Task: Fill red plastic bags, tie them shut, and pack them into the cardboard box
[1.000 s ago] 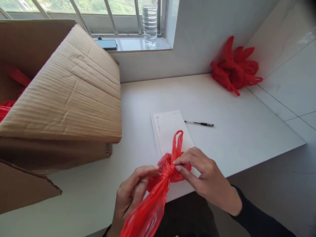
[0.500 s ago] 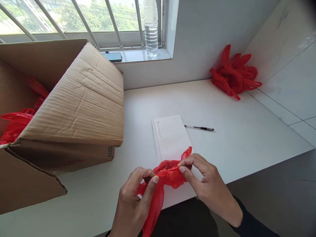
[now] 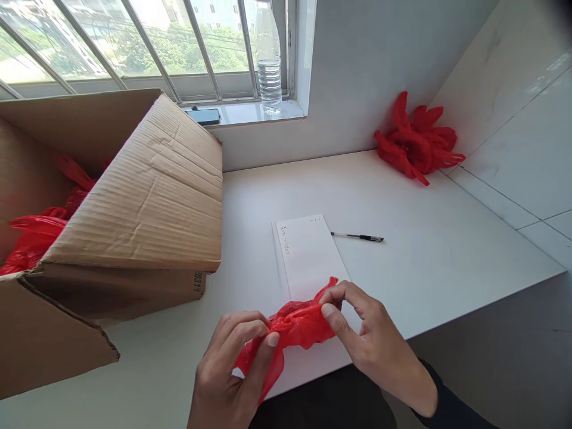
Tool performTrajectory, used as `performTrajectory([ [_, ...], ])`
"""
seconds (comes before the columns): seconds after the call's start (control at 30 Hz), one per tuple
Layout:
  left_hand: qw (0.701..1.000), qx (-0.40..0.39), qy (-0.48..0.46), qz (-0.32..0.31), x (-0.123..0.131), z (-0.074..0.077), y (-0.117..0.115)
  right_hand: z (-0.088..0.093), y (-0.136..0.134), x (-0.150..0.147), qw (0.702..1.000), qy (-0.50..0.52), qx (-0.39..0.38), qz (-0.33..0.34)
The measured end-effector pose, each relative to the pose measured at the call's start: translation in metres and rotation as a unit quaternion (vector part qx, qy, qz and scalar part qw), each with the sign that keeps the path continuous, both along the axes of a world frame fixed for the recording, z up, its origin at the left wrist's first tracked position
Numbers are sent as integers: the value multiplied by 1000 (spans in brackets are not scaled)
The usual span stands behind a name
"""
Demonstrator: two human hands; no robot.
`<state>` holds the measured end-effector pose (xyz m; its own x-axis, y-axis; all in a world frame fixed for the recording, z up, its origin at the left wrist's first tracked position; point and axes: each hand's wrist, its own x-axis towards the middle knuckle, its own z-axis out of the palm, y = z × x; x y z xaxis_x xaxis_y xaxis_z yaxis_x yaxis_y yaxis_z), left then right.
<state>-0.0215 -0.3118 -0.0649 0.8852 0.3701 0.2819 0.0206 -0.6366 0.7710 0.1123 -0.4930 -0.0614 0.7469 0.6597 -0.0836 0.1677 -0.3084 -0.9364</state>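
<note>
A crumpled red plastic bag (image 3: pixel 299 325) is stretched between my two hands near the table's front edge. My left hand (image 3: pixel 241 357) pinches its left part between thumb and fingers, and a loose end hangs down below. The thumb and index finger of my right hand (image 3: pixel 357 325) grip the bag's right end. Just behind the bag lies a white notebook (image 3: pixel 308 250), whose lower part the bag covers. A black-gripped pen (image 3: pixel 360 237) rests beside the notebook, its left end at the notebook's edge.
An open cardboard box (image 3: pixel 179 196) with red plastic bags (image 3: pixel 40 235) inside stands at the left. More red plastic (image 3: pixel 417 143) sits in the far right corner of the white table (image 3: pixel 429 238). On the windowsill are a water bottle (image 3: pixel 269 77) and a phone (image 3: pixel 205 116).
My left hand has shifted left, pulling the bag's left part farther from my right hand. The hanging end shows shorter now. The whole view has tilted slightly up.
</note>
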Motion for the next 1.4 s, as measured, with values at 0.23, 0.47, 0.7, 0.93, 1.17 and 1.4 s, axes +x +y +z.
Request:
performTrajectory([
  [0.23, 1000, -25, 5, 10, 2, -2, -1, -6, 6, 2, 991, -118, 28, 57],
  [0.47, 995, -62, 58, 54, 2, -7, -3, -3, -2, 10, 999, -15, -22, 32],
  [0.7, 999, -34, 18, 32, 5, -6, -3, -6, -1, 5, 999, -22, -13, 26],
  [0.93, 990, -96, 48, 86, 8, 3, -7, 1, -4, 6, 997, 74, 32, 11],
  [1.17, 978, -147, 9, 145, 9, 7, -3, 1, -9, 6, 990, 74, 70, -93],
  [1.4, 984, -118, -29, 133, 11, 24, -12, -1, -17, 3, 990, 35, 93, -102],
])
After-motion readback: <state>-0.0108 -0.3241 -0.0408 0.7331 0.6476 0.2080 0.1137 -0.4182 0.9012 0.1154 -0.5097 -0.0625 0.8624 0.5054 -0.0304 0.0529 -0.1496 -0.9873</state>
